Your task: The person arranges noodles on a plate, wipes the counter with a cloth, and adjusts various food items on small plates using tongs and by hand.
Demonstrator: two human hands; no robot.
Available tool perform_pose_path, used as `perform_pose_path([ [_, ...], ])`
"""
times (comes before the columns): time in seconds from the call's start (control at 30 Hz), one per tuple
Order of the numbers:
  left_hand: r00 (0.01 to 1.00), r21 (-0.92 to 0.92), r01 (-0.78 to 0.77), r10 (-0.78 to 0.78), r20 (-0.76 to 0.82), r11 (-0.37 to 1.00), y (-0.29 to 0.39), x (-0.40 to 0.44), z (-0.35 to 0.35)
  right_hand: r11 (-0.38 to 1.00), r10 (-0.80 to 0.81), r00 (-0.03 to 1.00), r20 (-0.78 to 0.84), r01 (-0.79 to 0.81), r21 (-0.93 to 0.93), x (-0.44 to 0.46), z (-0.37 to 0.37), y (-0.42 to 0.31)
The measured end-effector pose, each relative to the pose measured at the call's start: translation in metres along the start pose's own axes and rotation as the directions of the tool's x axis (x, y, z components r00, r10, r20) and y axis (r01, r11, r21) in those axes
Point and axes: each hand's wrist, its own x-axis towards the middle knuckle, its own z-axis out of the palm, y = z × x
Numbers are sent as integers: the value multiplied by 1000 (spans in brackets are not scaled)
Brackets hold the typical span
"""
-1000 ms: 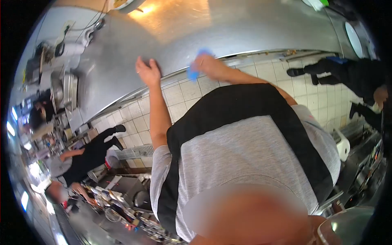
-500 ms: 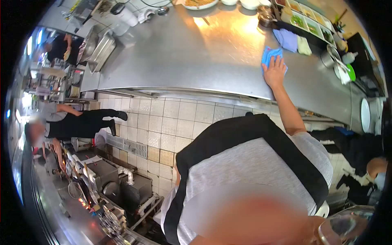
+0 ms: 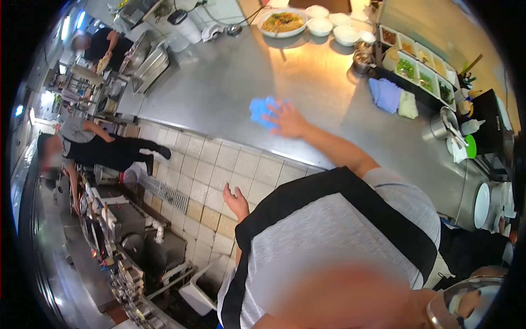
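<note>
My right hand (image 3: 287, 119) reaches over the steel counter (image 3: 219, 88) with a blue cloth (image 3: 262, 111) under its fingers. The cloth is bunched and lies against the countertop; the hand is slightly blurred. My left hand (image 3: 236, 200) hangs low in front of the counter, above the tiled floor. Its fingers are apart and nothing is in them.
Along the counter's back stand a plate of food (image 3: 282, 23), several white bowls (image 3: 346, 35) and a garnish rack (image 3: 419, 71). Folded cloths (image 3: 386, 94) lie at right, metal trays (image 3: 150, 68) at left. A co-worker (image 3: 98, 142) stands by the stove; others are nearby.
My right hand has swept the blue cloth leftward across the counter, away from the folded cloths. My left hand has come into view. The camera view has shifted slightly.
</note>
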Motion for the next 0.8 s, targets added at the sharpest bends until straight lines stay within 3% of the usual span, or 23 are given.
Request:
perform_pose_path([
  [0.07,968,19,-238,236,86,971,83,15,15,977,-174,980,-96,184,107,-31,-13,-10],
  [0.1,928,22,-355,349,127,935,110,19,26,966,-185,977,-102,199,162,-49,-21,-13],
  [0.23,784,199,-603,530,323,772,176,13,86,918,-107,990,-94,135,372,-109,-46,0],
  [0.33,666,24,-684,610,429,729,211,-12,109,913,217,963,-159,-143,381,-149,-82,14],
  [0.43,562,-209,-644,640,524,736,225,-30,126,799,481,870,108,-486,354,-184,-101,35],
  [0.47,537,-266,-619,645,543,739,228,-35,131,753,517,852,84,-499,429,-197,-98,44],
  [0.5,567,-247,-393,445,693,886,252,-38,119,702,552,832,64,-504,503,-211,-91,52],
  [0.53,528,-357,-158,384,757,921,256,-36,121,646,585,810,46,-500,576,-221,-90,57],
  [0.6,393,-434,352,290,873,829,260,-27,122,214,639,732,236,-464,860,-242,-98,69],
  [0.63,370,-492,402,354,859,773,268,-23,116,-34,625,706,334,-403,915,-244,-109,69],
  [0.73,345,-615,547,516,784,568,289,-13,97,-319,631,713,305,-120,940,-234,-153,50],
  [0.8,378,-663,626,584,718,410,295,-10,89,-501,565,805,180,162,850,-220,-149,45],
])
